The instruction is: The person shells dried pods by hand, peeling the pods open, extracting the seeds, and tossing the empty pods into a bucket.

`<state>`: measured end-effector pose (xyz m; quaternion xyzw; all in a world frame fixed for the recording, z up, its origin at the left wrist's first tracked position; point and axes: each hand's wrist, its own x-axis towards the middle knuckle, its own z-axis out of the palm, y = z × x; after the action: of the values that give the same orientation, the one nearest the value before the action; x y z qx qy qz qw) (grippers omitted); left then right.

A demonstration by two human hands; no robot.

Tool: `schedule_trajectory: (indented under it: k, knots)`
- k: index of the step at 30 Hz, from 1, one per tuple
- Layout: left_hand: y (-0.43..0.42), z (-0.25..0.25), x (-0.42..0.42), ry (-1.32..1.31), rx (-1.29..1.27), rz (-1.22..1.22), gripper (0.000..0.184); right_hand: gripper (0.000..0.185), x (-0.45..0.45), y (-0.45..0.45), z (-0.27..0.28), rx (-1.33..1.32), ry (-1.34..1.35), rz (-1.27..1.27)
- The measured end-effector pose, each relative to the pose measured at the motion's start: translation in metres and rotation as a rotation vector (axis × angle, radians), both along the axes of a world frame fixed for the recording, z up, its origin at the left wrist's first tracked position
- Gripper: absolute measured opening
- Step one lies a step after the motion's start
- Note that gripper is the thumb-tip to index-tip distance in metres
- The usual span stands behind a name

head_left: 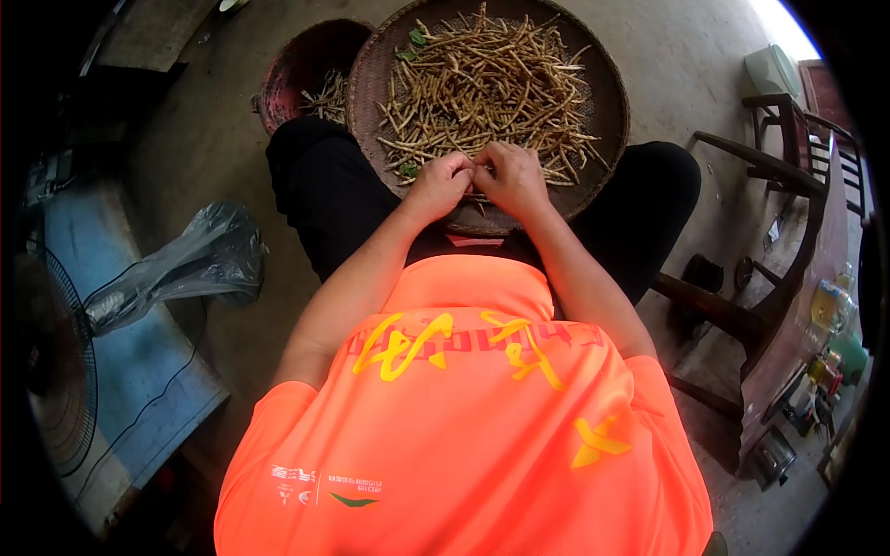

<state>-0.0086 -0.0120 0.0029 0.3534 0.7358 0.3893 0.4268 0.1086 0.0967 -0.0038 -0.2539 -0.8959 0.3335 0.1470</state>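
A round woven tray (369, 97) rests at my lap, heaped with dry brown bean pods (491, 88) and a few green leaves (417, 39). Over its near edge, my left hand (442, 187) is closed in a pinch, fingertips against those of my right hand (513, 179). The right is closed too, its thumb and fingers meeting the left's. Between them they grip a bean pod, mostly hidden by the fingers. More pods lie just beyond and beneath both hands.
Beside the tray at the left stands a reddish bucket (287, 79) holding pod pieces (329, 97). A fan (65, 361) and a plastic bag (209, 255) are at a bluish table (93, 241). Wooden chairs (788, 139) and a table with bottles (832, 306) stand right.
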Motion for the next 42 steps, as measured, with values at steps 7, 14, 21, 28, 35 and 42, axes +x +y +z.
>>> schedule_trajectory:
  k: [7, 14, 21, 28, 35, 42]
  knots:
    - [0.0, -0.017, -0.005, -0.117, -0.012, 0.11, 0.011, 0.01, 0.002, 0.008, -0.005, 0.03, 0.057, -0.166]
    - [0.002, -0.003, -0.004, -0.386, -0.028, 0.308, 0.012, 0.015, 0.004, 0.005, 0.009, -0.238, -0.021, -0.336]
    - [0.0, -0.002, -0.006, -0.527, -0.028, 0.245, 0.023, 0.017, 0.0, -0.002, 0.005, -0.254, 0.076, -0.192]
    - [0.002, 0.002, -0.005, -0.476, -0.048, 0.22, 0.026, 0.017, 0.0, -0.001, 0.004, -0.233, 0.164, -0.189]
    - [0.002, 0.002, -0.007, -0.533, -0.034, 0.248, 0.025, 0.016, 0.0, -0.001, 0.006, -0.202, 0.171, -0.13]
    - [0.0, -0.001, -0.007, -0.617, 0.035, 0.246, 0.021, 0.017, -0.002, -0.004, 0.009, -0.231, 0.17, -0.12]
